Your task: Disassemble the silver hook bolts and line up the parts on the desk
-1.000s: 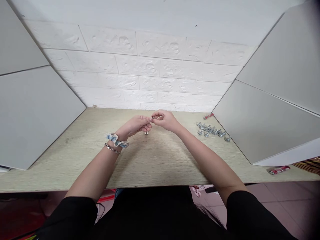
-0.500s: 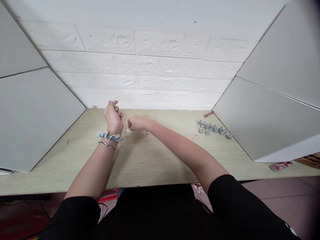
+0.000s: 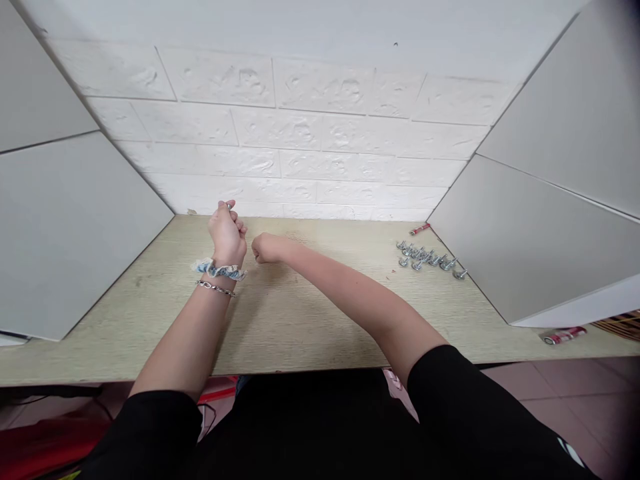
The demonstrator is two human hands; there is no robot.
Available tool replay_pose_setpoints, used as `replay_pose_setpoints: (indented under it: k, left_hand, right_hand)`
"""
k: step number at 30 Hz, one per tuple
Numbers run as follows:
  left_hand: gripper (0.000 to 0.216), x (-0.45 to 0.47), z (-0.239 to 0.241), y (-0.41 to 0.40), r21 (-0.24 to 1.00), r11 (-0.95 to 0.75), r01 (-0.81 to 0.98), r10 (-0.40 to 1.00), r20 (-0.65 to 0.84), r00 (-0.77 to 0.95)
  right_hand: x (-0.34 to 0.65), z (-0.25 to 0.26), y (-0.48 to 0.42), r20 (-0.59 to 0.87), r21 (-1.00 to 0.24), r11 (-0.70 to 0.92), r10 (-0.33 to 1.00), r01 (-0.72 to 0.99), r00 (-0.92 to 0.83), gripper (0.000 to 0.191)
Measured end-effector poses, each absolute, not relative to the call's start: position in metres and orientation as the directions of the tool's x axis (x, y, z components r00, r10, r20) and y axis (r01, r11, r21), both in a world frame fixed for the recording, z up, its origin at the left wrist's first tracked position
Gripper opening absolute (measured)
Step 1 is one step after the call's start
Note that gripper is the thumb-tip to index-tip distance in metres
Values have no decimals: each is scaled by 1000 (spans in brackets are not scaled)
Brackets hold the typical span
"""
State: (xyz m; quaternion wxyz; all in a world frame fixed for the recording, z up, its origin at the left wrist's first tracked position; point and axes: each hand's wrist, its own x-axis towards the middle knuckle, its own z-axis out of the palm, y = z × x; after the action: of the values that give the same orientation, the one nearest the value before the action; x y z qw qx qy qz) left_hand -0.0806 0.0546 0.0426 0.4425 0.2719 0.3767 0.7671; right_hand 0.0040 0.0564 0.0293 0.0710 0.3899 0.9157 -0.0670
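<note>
My left hand (image 3: 227,230) is raised over the back left of the table, palm up, with its fingers curled. A small silver metal piece (image 3: 229,207) shows between its thumb and forefinger; its exact kind is too small to tell. Just to the right, my right hand (image 3: 266,248) is closed low over the wooden tabletop, knuckles up. Its fingertips are hidden, so what it grips cannot be seen. Off to the right lies a cluster of silver bolts with washers (image 3: 431,257), apart from both hands.
A white brick-pattern wall (image 3: 300,160) stands behind the wooden table (image 3: 310,327), with grey panels (image 3: 100,233) on the left and right. A small red object (image 3: 419,229) lies by the right panel. A red cylinder (image 3: 564,335) rests near the front right edge, beside some wickerwork (image 3: 620,325).
My right hand has moved slightly left. The washer at its fingertips and the bolt beside its wrist no longer show. My left hand keeps its hold. The view has shifted slightly.
</note>
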Motion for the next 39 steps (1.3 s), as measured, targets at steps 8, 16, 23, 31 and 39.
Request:
replay_pose_setpoints:
  k: [8, 16, 23, 31, 39]
  left_hand:
    - [21, -78, 44, 52, 830, -313, -463, 886, 79, -457]
    - [21, -78, 41, 52, 831, -313, -459, 898, 102, -429]
    - [23, -78, 43, 50, 855, -260, -449, 925, 86, -370]
    - [37, -83, 45, 51, 874, -88, -478, 993, 40, -108]
    - [53, -30, 38, 19, 925, 130, -357, 939, 1, 343]
  right_hand:
    - [0, 15, 65, -128, -41, 713, 691, 700, -712, 16]
    - [1, 5, 69, -97, -56, 716, 689, 695, -718, 20]
    - [5, 19, 58, -137, -90, 682, 713, 725, -688, 14]
    - [51, 81, 40, 326, -374, 633, 774, 677, -544, 25]
    - [90, 43, 19, 365, -797, 456, 886, 396, -287, 20]
